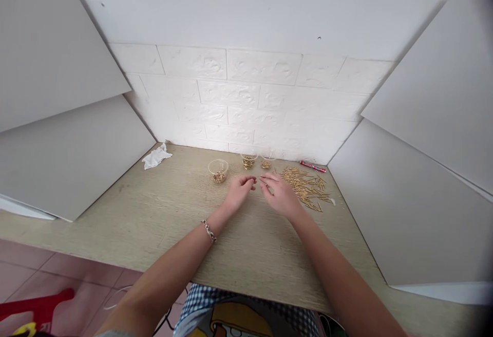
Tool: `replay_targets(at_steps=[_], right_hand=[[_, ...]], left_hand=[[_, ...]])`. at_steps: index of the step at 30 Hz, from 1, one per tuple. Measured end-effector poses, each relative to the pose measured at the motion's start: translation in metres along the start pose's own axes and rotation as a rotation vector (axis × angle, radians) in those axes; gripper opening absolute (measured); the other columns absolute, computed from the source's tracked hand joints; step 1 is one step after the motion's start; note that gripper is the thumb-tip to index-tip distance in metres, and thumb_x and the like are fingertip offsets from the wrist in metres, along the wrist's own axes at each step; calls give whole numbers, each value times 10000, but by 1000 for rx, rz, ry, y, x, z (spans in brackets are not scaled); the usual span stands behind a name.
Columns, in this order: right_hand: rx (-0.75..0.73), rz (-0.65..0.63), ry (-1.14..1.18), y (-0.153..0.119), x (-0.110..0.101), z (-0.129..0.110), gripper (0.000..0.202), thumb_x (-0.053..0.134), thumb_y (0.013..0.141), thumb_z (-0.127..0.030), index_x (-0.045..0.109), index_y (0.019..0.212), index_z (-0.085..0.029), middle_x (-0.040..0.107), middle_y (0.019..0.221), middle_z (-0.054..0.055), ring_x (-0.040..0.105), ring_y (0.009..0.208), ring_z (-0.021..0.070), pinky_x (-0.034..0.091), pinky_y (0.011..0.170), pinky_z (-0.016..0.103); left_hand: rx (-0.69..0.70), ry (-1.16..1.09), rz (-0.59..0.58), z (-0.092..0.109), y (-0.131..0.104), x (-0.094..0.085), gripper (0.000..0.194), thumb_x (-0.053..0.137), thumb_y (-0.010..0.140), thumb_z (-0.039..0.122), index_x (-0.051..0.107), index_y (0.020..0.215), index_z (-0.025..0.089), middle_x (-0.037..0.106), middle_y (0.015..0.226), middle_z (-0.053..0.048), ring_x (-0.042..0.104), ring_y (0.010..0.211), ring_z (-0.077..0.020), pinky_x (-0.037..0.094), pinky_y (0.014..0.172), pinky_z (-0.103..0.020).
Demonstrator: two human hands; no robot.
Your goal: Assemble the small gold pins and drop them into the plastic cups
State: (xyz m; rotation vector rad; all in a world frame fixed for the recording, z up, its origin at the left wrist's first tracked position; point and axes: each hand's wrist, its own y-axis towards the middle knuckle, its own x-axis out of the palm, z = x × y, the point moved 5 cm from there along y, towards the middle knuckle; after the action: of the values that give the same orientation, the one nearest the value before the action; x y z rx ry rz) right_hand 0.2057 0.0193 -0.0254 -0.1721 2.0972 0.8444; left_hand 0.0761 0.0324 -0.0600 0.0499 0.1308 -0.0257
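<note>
Forearms [173, 267] angle inward across a pale, wood-grained desk [154, 213], bringing two bare hands close together, fingertips just apart, before a white brick-patterned wall [242, 106]. The left hand [239, 190], a silver-coloured chain bracelet [209, 230] at its wrist, is turned inward with its fingers curled and its thumb near the index finger; whether it grips anything cannot be told. The right hand [279, 193] faces it, back upward, index finger extended and thumb set lower, with a gap between them; anything at its fingertips is too small to make out. Just beyond the right hand, to its right, slim gold-coloured rods [302, 183] lie spread in a loose heap, with a smaller cluster at the far side of the pile. Three round, clear plastic cups [211, 172] hold small gold-coloured pieces [220, 176]: one just beyond and to the left of the left hand, two side by side farther back near the wall. A slender red tube-shaped packet [313, 166] lies behind the rods, and a crumpled white tissue [157, 156] rests at the desk's far left corner
</note>
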Motion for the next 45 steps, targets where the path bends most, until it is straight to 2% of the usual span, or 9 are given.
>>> replay_targets(at_steps=[3, 8, 12, 18, 27, 33, 36, 39, 45], right_hand=[[-75, -10, -83, -7, 7, -8, 296, 385, 849, -212, 633, 1005, -173, 605, 1076, 92, 566, 954, 197, 453, 841, 343], [-159, -37, -200, -10, 11, -11, 285, 375, 862, -195, 622, 1003, -168, 621, 1030, 104, 575, 924, 211, 452, 834, 366], [-131, -48, -225, -13, 11, -13, 277, 366, 862, -188, 627, 952, -165, 621, 972, 103, 582, 864, 201, 465, 798, 346], [-134, -24, -95, -14, 11, -14, 297, 361, 862, -188, 606, 1030, -172, 606, 1050, 92, 567, 952, 196, 459, 844, 340], [75, 199, 132, -11, 2, 4, 233, 437, 838, -207, 625, 975, -189, 643, 935, 71, 587, 868, 177, 470, 795, 324], [130, 196, 169, -11, 4, 5, 185, 489, 812, -242, 650, 893, -200, 647, 854, 61, 593, 743, 165, 483, 714, 309], [135, 200, 160, -12, 4, 5, 185, 489, 816, -244, 652, 893, -204, 649, 852, 60, 596, 768, 173, 480, 730, 314], [98, 188, 148, -11, 3, 3, 187, 483, 819, -229, 651, 898, -205, 650, 881, 64, 594, 827, 182, 471, 762, 318], [101, 206, 135, -11, -1, 5, 161, 489, 812, -238, 645, 809, -197, 636, 803, 49, 589, 764, 163, 470, 722, 298]], left_hand=[[84, 99, -77, 1, 0, 3, 248, 505, 756, 304, 665, 832, 131, 654, 762, -43, 577, 705, -145, 452, 668, -250], [126, 86, -78, 3, -2, 3, 278, 531, 753, 358, 683, 847, 145, 677, 803, -47, 592, 738, -159, 460, 691, -259], [120, 30, -75, 6, -3, 3, 257, 586, 713, 343, 693, 848, 152, 688, 835, -44, 596, 775, -165, 457, 727, -265], [33, -21, -75, 2, 0, 3, 212, 585, 703, 319, 681, 748, 135, 665, 726, -27, 572, 663, -130, 439, 652, -243], [-91, -190, -123, -1, 0, 4, 261, 592, 705, 381, 649, 742, 129, 656, 744, -44, 543, 607, -92, 399, 606, -216], [-67, -205, -202, 8, -6, 10, 249, 605, 701, 370, 659, 706, 127, 655, 733, -41, 531, 618, -93, 416, 636, -221], [-80, -215, -220, 9, -7, 11, 243, 614, 697, 362, 658, 700, 123, 652, 727, -42, 533, 625, -97, 426, 638, -221], [-87, -216, -226, 8, -7, 11, 236, 617, 696, 356, 657, 697, 123, 651, 727, -39, 530, 620, -92, 427, 636, -217], [-117, -245, -245, 0, -3, 12, 260, 623, 690, 378, 657, 756, 128, 660, 787, -46, 551, 627, -87, 424, 641, -218]])
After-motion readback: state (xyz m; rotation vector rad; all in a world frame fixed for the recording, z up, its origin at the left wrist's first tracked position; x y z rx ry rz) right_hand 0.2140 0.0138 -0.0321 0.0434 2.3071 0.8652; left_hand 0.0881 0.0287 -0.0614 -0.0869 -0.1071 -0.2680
